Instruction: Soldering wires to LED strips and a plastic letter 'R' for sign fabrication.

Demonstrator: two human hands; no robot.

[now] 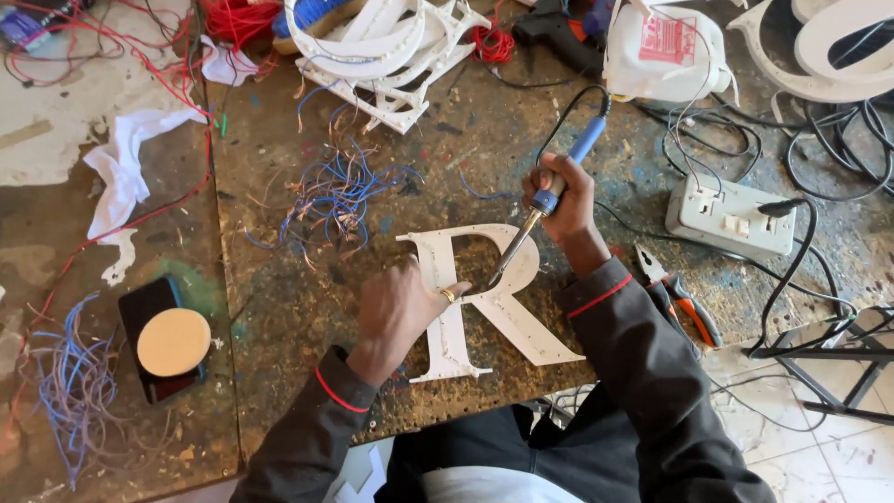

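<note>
A white letter-shaped sign piece (507, 312) lies flat on the stained workbench (307, 307) in front of me. My left hand (400, 307), with a ring on one finger, presses down on the letter's stem and holds it still. My right hand (563, 200) grips a blue-handled soldering iron (545, 205), and its metal tip touches the inner edge of the letter's bowl. The iron's black cord runs up and away toward the back of the bench.
A grey power strip (731, 216) with a plug sits to the right, orange-handled pliers (684, 303) beside my right sleeve. Loose blue wire scraps (340, 191) lie behind the letter. More white sign letters (382, 47), a white plastic jug (666, 47), a phone with a round disc (168, 340) at left.
</note>
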